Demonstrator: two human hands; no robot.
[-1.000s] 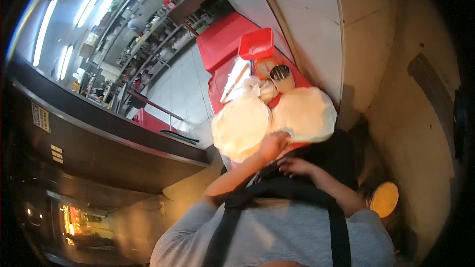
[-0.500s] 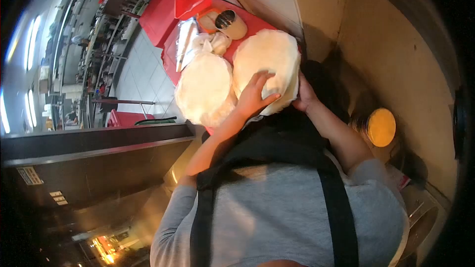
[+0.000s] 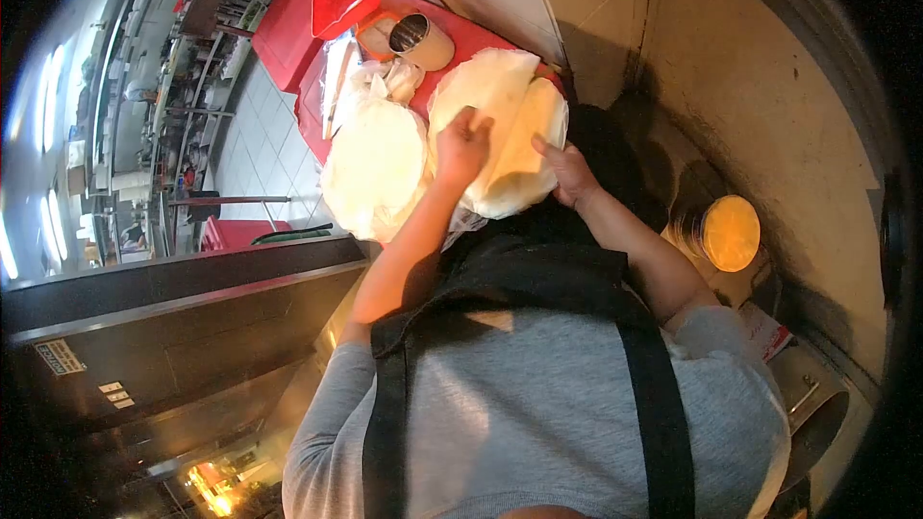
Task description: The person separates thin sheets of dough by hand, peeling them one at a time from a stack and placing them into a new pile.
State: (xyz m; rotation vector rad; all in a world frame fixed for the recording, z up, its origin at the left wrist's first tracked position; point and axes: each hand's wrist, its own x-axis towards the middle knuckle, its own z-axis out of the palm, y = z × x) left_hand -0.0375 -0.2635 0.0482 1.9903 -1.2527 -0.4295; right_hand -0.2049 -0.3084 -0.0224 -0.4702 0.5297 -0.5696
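The left hand [image 3: 464,147] is curled over the right-hand stack of pale, thin round sheets [image 3: 481,91]; whether it pinches one cannot be told. The right hand [image 3: 574,173], thumb and fingers apart, meets the rim; clamping is unclear. Uneven pull could tear the creased top sheet. Left of the grip, forearm contact could shift the second pale stack [image 3: 373,163].
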